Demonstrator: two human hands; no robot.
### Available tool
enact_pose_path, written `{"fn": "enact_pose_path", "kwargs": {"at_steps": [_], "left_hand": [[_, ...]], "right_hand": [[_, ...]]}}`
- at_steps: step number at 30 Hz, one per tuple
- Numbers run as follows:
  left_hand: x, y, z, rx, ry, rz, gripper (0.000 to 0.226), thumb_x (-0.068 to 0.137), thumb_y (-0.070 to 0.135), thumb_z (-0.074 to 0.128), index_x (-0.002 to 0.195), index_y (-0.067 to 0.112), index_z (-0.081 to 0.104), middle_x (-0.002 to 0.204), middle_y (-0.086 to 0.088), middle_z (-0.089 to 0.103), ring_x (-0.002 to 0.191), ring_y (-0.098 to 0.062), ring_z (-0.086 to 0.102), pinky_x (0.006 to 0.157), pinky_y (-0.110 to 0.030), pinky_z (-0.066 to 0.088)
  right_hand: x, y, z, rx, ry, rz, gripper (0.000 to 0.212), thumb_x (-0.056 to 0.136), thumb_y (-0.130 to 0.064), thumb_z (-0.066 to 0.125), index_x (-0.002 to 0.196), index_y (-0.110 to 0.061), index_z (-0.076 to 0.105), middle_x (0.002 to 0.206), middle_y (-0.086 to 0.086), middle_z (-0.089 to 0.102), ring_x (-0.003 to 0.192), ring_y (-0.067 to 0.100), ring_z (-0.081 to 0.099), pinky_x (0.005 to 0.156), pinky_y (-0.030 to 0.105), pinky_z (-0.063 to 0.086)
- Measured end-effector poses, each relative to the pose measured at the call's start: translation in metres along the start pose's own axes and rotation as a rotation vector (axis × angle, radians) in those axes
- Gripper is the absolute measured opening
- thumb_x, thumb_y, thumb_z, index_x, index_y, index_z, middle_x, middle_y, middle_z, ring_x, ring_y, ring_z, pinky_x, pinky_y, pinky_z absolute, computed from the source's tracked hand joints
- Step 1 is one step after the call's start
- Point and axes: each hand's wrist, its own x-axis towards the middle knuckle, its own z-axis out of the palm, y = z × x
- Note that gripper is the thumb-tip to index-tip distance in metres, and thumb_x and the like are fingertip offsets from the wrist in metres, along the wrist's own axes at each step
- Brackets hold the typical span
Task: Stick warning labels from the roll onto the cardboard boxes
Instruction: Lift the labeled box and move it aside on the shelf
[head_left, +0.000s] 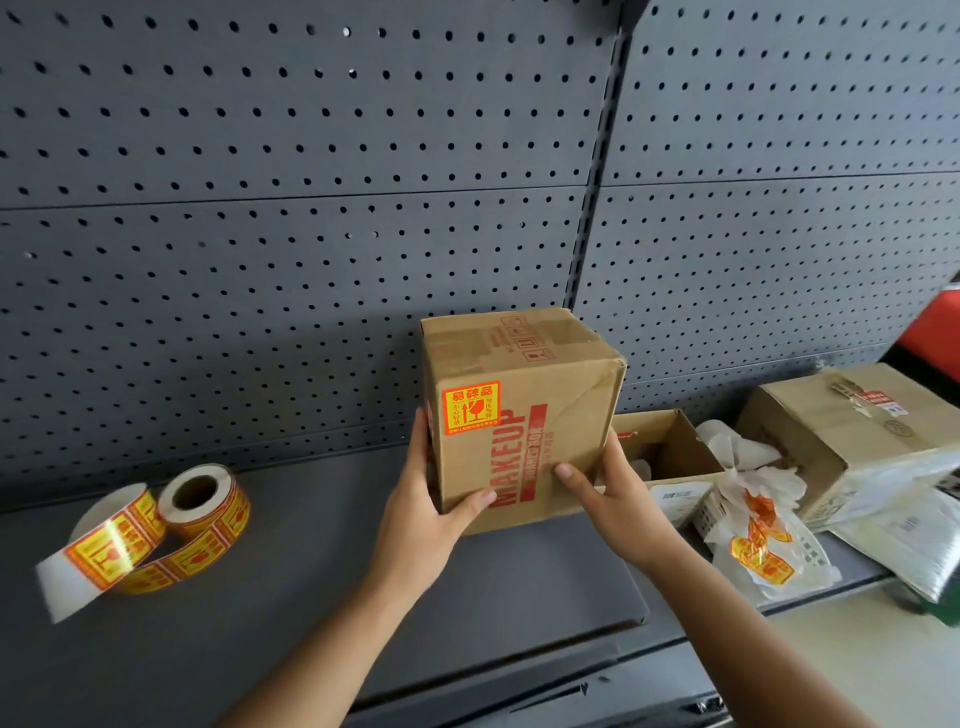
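A brown cardboard box (540, 384) with red "MAKEUP" print stands on the dark shelf (322, 587), against the pegboard. A yellow and red warning label (471, 407) is stuck on the upper left of its front face. My left hand (421, 519) grips the box's lower left edge, thumb on the front. My right hand (618, 499) holds the lower right, thumb on the front face. The label roll (208, 501) lies at the left on the shelf, with a strip of labels (111, 551) unwound toward the front left.
An open small carton (670, 447) sits right behind the held box. Further right lie a larger cardboard box (852, 431), crumpled white backing paper with label scraps (758, 535) and plastic-wrapped parcels (914, 535). A grey pegboard wall (311, 208) rises behind the shelf.
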Motion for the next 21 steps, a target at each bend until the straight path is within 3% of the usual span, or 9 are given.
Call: {"fn": "enact_pose_path", "kwargs": {"at_steps": [2,6,11,21], "left_hand": [[0.002,-0.004,0.004,0.014,0.014,-0.007,0.109,0.078,0.033,0.086,0.157,0.047,0.012,0.138,0.025,0.058,0.127,0.004,0.054,0.107,-0.037,0.051],[0.009,-0.012,0.009,0.047,0.052,-0.024,0.107,0.076,0.033,0.088,0.157,0.041,0.019,0.139,0.021,0.059,0.127,-0.002,0.057,0.105,-0.041,0.053],[0.016,-0.018,0.012,0.089,0.084,-0.038,0.105,0.076,0.034,0.088,0.156,0.039,0.021,0.14,0.019,0.059,0.126,-0.007,0.059,0.102,-0.044,0.054],[0.026,-0.016,0.014,0.112,0.118,-0.072,0.105,0.077,0.036,0.086,0.157,0.041,0.019,0.143,0.015,0.057,0.13,-0.012,0.057,0.103,-0.049,0.054]], "right_hand": [[0.003,0.004,0.0,0.007,-0.001,0.014,0.048,0.098,-0.019,0.063,0.133,-0.043,0.041,0.122,-0.025,0.065,0.12,-0.004,0.058,0.095,0.013,0.049],[0.01,0.014,0.001,0.0,0.006,0.036,0.051,0.098,-0.021,0.064,0.139,-0.039,0.04,0.128,-0.02,0.064,0.124,0.0,0.057,0.104,0.027,0.049],[0.014,0.019,0.003,-0.036,0.004,0.049,0.052,0.098,-0.024,0.063,0.131,-0.055,0.038,0.13,-0.023,0.062,0.127,-0.002,0.054,0.109,0.033,0.046],[0.027,0.018,0.006,-0.057,0.013,0.095,0.045,0.097,-0.032,0.063,0.122,-0.062,0.039,0.128,-0.022,0.063,0.125,0.0,0.055,0.111,0.039,0.046]]}}
